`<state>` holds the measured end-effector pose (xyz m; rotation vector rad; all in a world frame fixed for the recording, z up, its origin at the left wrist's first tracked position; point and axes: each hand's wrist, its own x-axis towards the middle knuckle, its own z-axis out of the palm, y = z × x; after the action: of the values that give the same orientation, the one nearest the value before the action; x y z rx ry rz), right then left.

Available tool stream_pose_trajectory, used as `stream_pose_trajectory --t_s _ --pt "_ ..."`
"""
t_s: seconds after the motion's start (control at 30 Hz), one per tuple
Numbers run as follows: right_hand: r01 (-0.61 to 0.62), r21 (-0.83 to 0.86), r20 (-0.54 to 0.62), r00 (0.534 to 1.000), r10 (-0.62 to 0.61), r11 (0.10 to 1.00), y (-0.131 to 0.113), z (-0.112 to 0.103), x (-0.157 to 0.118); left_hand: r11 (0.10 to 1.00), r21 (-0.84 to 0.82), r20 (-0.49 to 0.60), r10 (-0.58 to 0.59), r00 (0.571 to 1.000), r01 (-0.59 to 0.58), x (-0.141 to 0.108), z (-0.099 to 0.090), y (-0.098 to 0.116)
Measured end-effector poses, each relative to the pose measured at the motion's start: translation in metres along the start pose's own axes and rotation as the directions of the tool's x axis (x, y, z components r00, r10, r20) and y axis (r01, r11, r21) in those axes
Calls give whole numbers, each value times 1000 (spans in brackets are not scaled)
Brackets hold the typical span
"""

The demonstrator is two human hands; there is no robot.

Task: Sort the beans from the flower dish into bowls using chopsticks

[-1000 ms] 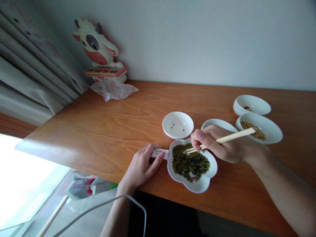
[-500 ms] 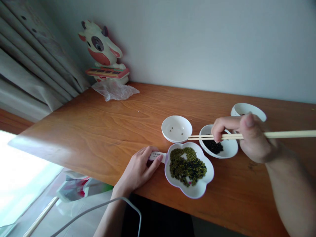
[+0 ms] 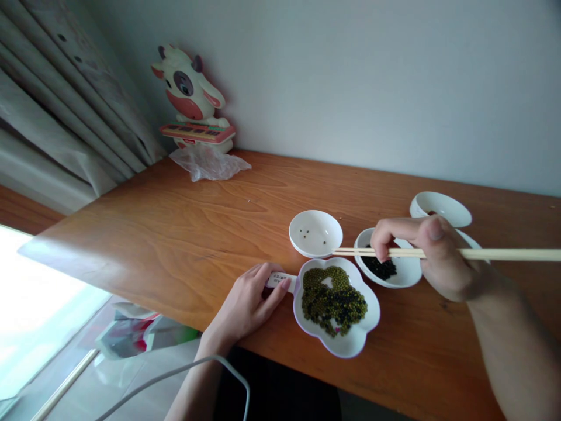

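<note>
My left hand (image 3: 249, 301) is closed on the short white handle of a flower-shaped dish (image 3: 370, 327) with a purple rim. Green beans (image 3: 322, 278) and darker, blackish beans (image 3: 344, 301) lie mixed inside it. My right hand (image 3: 442, 260) grips a pair of wooden chopsticks (image 3: 504, 254), held nearly level. Their tips are close together at the right rim of a white bowl (image 3: 315, 219) that has several small beans at its bottom. I see nothing between the tips. Under the chopsticks stands a second white bowl (image 3: 407, 272) with black beans (image 3: 380, 268), partly covered by my fingers.
Another white bowl (image 3: 451, 204) with some reddish contents stands farther back, and a further white rim (image 3: 468, 238) shows behind my right hand. A cow-shaped toy keyboard (image 3: 197, 117) and a clear plastic bag (image 3: 213, 165) sit at the back left. A grey cable (image 3: 175, 369) crosses my left forearm.
The view has shifted slightly. The chopstick tips stay near the white bowl's right rim, and the bowl shows one more small bean than before. My left hand keeps its hold.
</note>
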<state>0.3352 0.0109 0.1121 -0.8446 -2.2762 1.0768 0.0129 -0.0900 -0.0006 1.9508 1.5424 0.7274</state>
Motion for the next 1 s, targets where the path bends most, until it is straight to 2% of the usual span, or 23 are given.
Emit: stream_pose_trajectory --t_s 0.13,0.3,0.5,1.0 --pt "50 -32 146 988 -45 998 -11 12 7 1000 9 1 -10 1000 10 1 0 1" --pt "-6 -125 269 962 40 992 -3 30 14 1000 4 1 -7 1000 7 1 0 1" --pt "-38 -130 294 953 75 991 5 38 17 1000 2 1 -13 1000 13 1 0 1" --pt "-23 -126 296 953 59 992 10 39 18 1000 23 -5 -3 1000 4 1 -1 2"
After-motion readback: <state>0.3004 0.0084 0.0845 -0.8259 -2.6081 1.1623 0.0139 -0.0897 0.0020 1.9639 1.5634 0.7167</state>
